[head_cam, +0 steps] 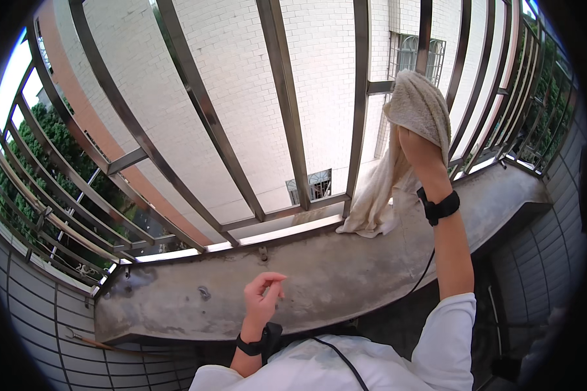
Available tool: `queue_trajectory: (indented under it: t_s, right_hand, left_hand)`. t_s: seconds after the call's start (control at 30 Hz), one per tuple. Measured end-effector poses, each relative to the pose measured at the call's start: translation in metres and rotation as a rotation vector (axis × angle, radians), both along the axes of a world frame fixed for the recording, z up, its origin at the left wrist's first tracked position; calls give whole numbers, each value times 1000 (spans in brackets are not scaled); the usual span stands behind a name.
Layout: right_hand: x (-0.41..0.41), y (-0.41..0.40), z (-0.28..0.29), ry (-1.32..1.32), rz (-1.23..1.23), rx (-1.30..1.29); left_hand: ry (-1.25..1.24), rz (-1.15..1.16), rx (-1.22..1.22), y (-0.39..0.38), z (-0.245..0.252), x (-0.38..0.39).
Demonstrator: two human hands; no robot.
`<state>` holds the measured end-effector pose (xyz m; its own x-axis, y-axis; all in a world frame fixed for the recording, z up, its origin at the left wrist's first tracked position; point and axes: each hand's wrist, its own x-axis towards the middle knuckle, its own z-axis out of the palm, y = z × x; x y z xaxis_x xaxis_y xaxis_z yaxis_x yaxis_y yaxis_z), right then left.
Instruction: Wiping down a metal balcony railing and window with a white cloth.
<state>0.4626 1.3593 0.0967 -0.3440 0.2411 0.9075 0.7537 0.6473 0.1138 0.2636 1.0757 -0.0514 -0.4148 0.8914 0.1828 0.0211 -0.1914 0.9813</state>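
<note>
A beige towel (417,102) is draped over my right hand (413,139), which grips it against an upright bar of the metal railing (284,97). The cloth hides most of my fingers. Its loose end hangs down and rests on the concrete ledge (318,269). My left hand (264,295) hovers in front of the ledge with its fingers loosely curled; a gap shows between thumb and forefinger, and nothing is in it. Each wrist wears a black strap, the right wristband (440,207) and the left wristband (254,342).
Tiled walls (34,303) flank the ledge on both sides. A wooden-handled stick with a metal hook (85,339) leans at the lower left. Small metal brackets (262,253) stand on the ledge. A black cable (423,273) runs below my right arm. Beyond the bars is a white brick building (225,63).
</note>
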Motion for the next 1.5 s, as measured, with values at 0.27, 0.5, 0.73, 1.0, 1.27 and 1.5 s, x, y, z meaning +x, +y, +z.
queue_trajectory:
  t_s: [0.27,0.5,0.73,1.0,1.27,1.5]
  right_hand:
    - [-40,-19,28,-302,-219,119]
    - [-4,-9,45,-198,88,-396]
    - [-41,-21,32,-239,-80,141]
    - [-10,-1,-14,118,17,-231]
    - [-47,2,-77,341,63,-658]
    - [-48,15,-80,172,-33,-240]
  left_hand:
    - [-56,23,-3,7,6,2]
    - [5,10,11,7,5,2]
    - [-61,87,-16,-2,4,-3]
    - [-4,87,-25,0,-3,-6]
    - [-31,169,-26,-11,-4,-19]
    - [14,205,-34,-11,-3,-17]
